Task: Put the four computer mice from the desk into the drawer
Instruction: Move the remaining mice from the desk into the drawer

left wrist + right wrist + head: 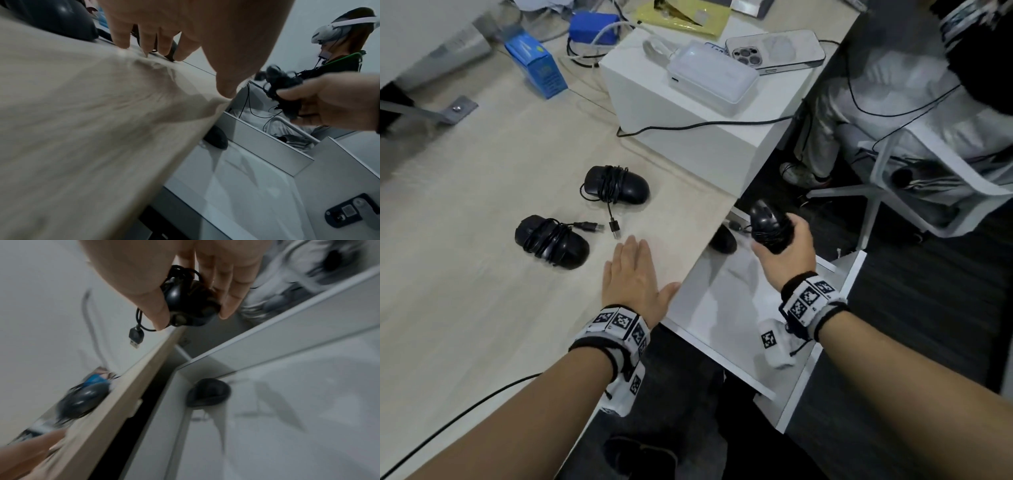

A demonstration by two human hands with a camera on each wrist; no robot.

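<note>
The right hand (786, 250) holds a black mouse (768, 226) above the open drawer (729, 308), thumb and fingers curled round its cable-wrapped body, while the left hand (635, 277) lies flat on the desk (465, 291) with fingers straight and nothing in its grasp. One mouse (723, 239) already sits at the back of the drawer, partly under the desk edge; two more wait on the desk, the nearer mouse (551, 241) and the farther mouse (616, 185), each bound in its own cord. The likeliest trouble is the dangling USB plug (135, 337), which hangs free below the held mouse and could catch on the desk edge or drawer wall as the hand lowers. Released from this height, the mouse could knock the one below or the loose windings could slip off. The plugs trailing from the desk mice could also tangle together when either is lifted.
</note>
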